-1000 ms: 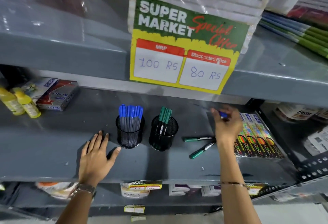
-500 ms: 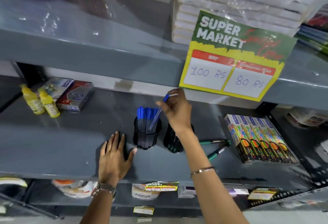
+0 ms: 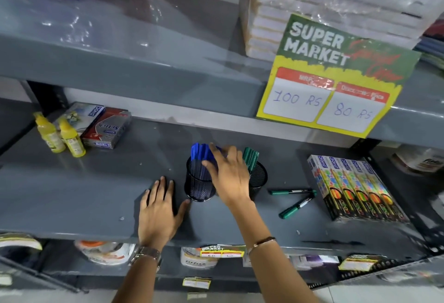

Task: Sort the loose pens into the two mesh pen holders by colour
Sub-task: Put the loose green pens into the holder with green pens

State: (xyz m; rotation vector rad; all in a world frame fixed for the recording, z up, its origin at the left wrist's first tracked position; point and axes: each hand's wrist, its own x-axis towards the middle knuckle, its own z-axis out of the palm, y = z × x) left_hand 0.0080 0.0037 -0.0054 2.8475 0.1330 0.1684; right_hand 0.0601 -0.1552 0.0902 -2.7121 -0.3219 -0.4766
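Head view: blue pens (image 3: pixel 201 152) stand in the left holder (image 3: pixel 200 183), right hand (image 3: pixel 229 175) spread over them, settling them; left hand (image 3: pixel 158 209) lies flat alongside, steadying. Two green pens (image 3: pixel 292 191) lie loose beside the right holder (image 3: pixel 257 177), toward the shelf (image 3: pixel 72 194)'s right edge.

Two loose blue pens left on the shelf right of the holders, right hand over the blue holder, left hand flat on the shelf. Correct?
Not quite: the two loose pens on the shelf are green, not blue, as the head view shows. The rest holds: right hand over the blue holder, left hand flat on the shelf.
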